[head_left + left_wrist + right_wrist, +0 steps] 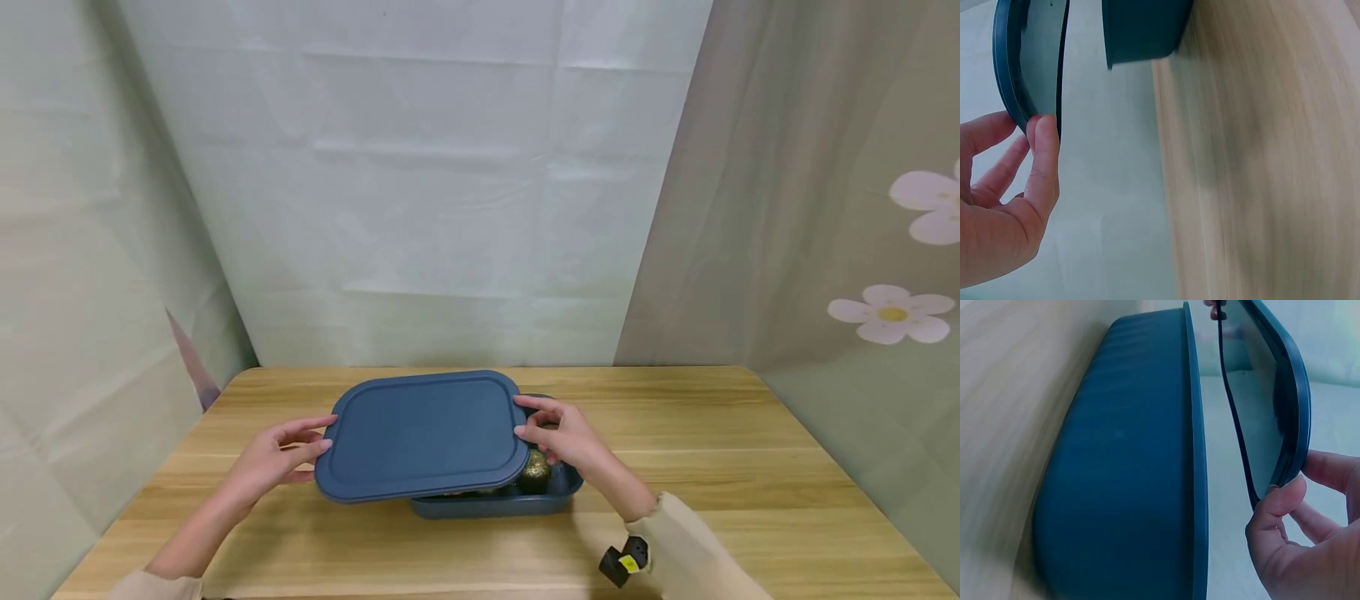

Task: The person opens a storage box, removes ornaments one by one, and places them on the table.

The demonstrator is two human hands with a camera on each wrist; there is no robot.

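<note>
At the centre of a light wooden counter [750, 450], a flat dark blue rectangular plastic lid [423, 433] hovers just above a matching dark blue plastic container [525, 500], shifted toward nine o'clock so the container's three o'clock end shows. Left hand [273, 458] pinches the lid's nine o'clock edge; right hand [562, 433] pinches its three o'clock edge (fingers curled round the rim). A glittery gold ball [535, 471] sits inside.

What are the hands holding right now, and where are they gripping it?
Both hands hold the blue lid above the box: left hand pinches its left edge, right hand its right edge.
</note>
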